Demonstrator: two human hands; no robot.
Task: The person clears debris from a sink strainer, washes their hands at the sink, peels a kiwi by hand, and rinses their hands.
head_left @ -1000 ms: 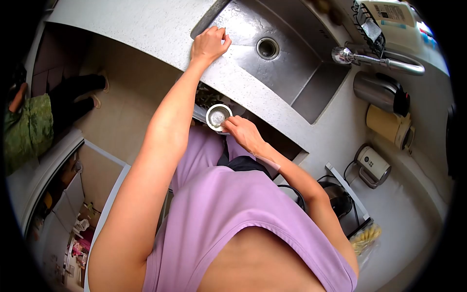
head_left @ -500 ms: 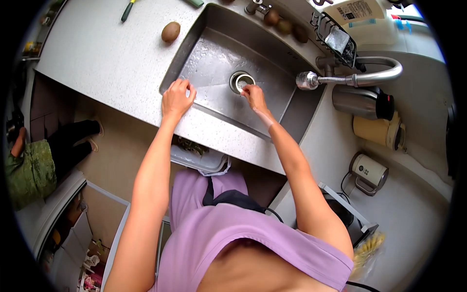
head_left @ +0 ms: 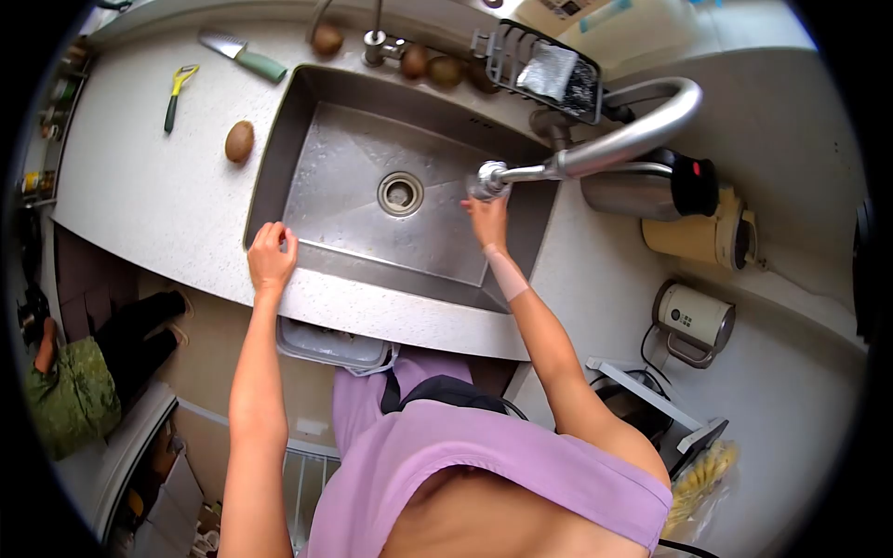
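Note:
My left hand [head_left: 272, 260] rests on the counter edge at the sink's front left corner, fingers curled together with nothing visible in them. Over the right side of the sink [head_left: 349, 232], my right hand [head_left: 487, 219] is at the faucet head [head_left: 488, 180]. That head covers part of its fingers, so whether they grip it cannot be seen. The round strainer [head_left: 401, 194] sits in the drain.
A kiwi [head_left: 239, 141], a yellow peeler [head_left: 177, 98] and a green-handled knife [head_left: 249, 59] lie left of the sink. More kiwis [head_left: 430, 69] line its back. Kettles [head_left: 633, 193] stand right. A plastic bin [head_left: 330, 342] hangs below; another person [head_left: 79, 395] is at far left.
The strainer has gone from my right hand into the drain. My right hand has moved right to the faucet head. The view has shifted, showing more of the left counter.

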